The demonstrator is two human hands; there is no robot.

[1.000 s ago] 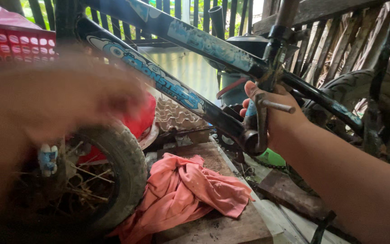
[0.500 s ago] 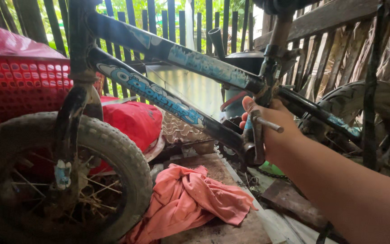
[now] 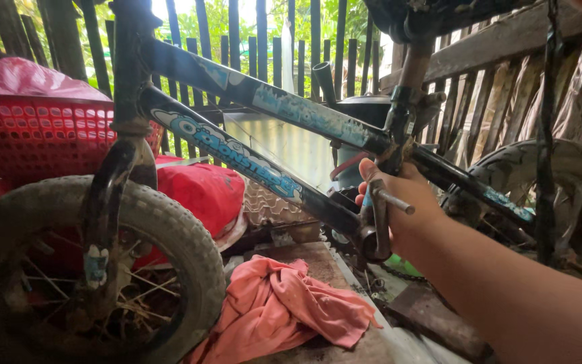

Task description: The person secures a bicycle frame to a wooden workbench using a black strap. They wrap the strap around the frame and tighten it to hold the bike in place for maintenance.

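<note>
Right hand (image 3: 399, 202) reaches in from the near right of the head view, its forearm running up from the lower right corner. Its fingers (image 3: 372, 174) are curled behind the crank arm (image 3: 377, 226), a dark metal bar that stands almost upright at the bottom of the bicycle frame (image 3: 284, 111), and a bare pedal spindle (image 3: 393, 201) sticks out to the right across the back of the hand. From this angle the hand looks closed around the crank, though the fingertips are hidden behind the metal, so how firm the hold is cannot be told. The left hand does not show.

The crank sits near the middle of the scene, just where the two blue and black frame tubes meet, below the seat post (image 3: 409, 81). To the left stands the front wheel (image 3: 102, 269), its worn tyre near the camera and its rusty spokes inside the fork (image 3: 112, 195). A salmon-pink cloth (image 3: 291, 310) lies crumpled on a wooden board (image 3: 318, 259) under the frame, just left of the crank and apart from it. Farther left, a red plastic basket (image 3: 28, 135) rests behind the wheel, with a red bag (image 3: 203, 189) beside it. The rear wheel (image 3: 540, 182) shows at the far right, behind the forearm. A fence of dark wooden slats (image 3: 264, 34) closes off the far side.
</note>
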